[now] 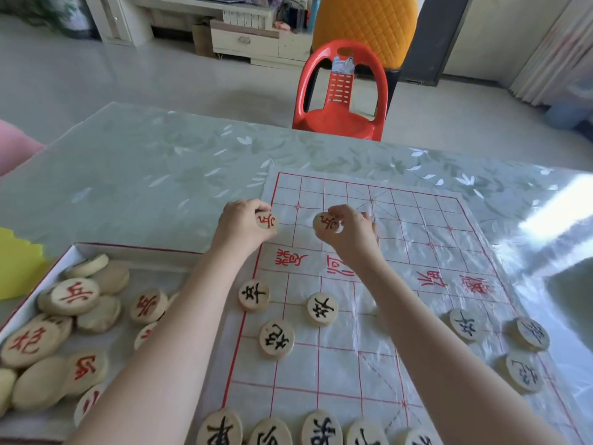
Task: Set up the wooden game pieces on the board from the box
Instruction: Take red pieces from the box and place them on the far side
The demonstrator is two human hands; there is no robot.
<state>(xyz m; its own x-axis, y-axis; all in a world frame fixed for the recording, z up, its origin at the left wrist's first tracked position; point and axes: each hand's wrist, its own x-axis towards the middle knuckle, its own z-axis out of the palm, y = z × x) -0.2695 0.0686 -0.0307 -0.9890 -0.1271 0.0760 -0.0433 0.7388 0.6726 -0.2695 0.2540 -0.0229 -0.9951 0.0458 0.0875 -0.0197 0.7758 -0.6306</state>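
**Two grips, two red discs over the far half of the board**

Left grip (244,226), a bare hand, is clamped by its curled fingers and thumb on one red-lettered disc (267,220) at the left edge line of the board (417,220). Right grip (351,234) pinches a second red disc (326,222) the same way, two grid columns to the right in the same row. Both discs show their lettered faces. Whether either touches the sheet cannot be told.

The board is a thin, crinkled sheet printed with a red grid, lying flat on the table (128,171). Eleven black-lettered discs (276,338) can be seen on its near half. Six are spread across the middle rows. Five line the near edge, the rightmost one cut off by the frame. The right forearm hides part of this half.

An open box (128,248) sits just left of the board. It holds a loose heap of about a dozen wooden pieces (75,297), some face up with red lettering, some blank side up, some partly hidden under the left forearm.

One yellow object (16,261) lies beside the box at the left edge of the view. One red plastic chair (340,101) stands beyond the table's far edge, with one orange quilted chair (365,24) behind it.
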